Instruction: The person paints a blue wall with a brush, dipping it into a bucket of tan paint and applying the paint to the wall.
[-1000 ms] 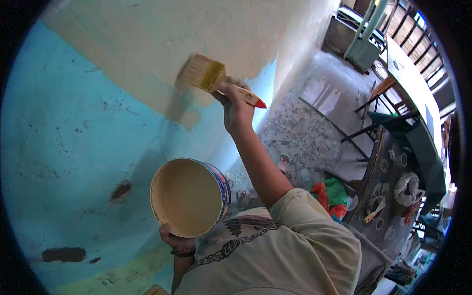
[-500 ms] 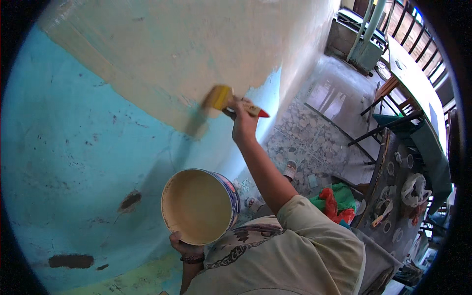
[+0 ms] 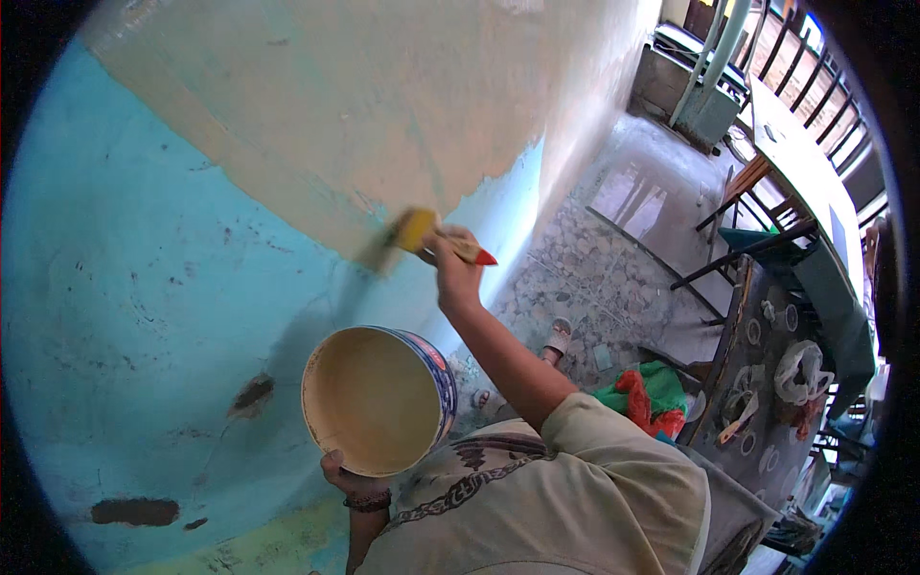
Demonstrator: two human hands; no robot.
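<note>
A wide paintbrush (image 3: pixel 416 230) with a yellow ferrule and a red-tipped handle is gripped in my right hand (image 3: pixel 456 268). Its bristles, blurred by motion, lie at the lower edge of the beige coat on the wall (image 3: pixel 192 287), where turquoise still shows below and to the left. My left hand (image 3: pixel 347 477) grips the rim of a round paint bucket (image 3: pixel 446 383), thumb over the edge, the other fingers hidden beneath. Cream-beige paint fills part of the bucket, held against my body close to the wall.
To the right stands a dark, stained table (image 3: pixel 714 422) with plastic bags (image 3: pixel 803 372) and a small brush (image 3: pixel 738 422). Green and red bags (image 3: pixel 652 393) lie beside it. Farther off are a white-topped table (image 3: pixel 805 163) and a pipe (image 3: pixel 719 57). Debris covers the floor (image 3: pixel 575 259).
My right hand has drawn the paintbrush downward and slightly left along the edge of the beige coat. The bucket in my left hand sits slightly farther left in view.
</note>
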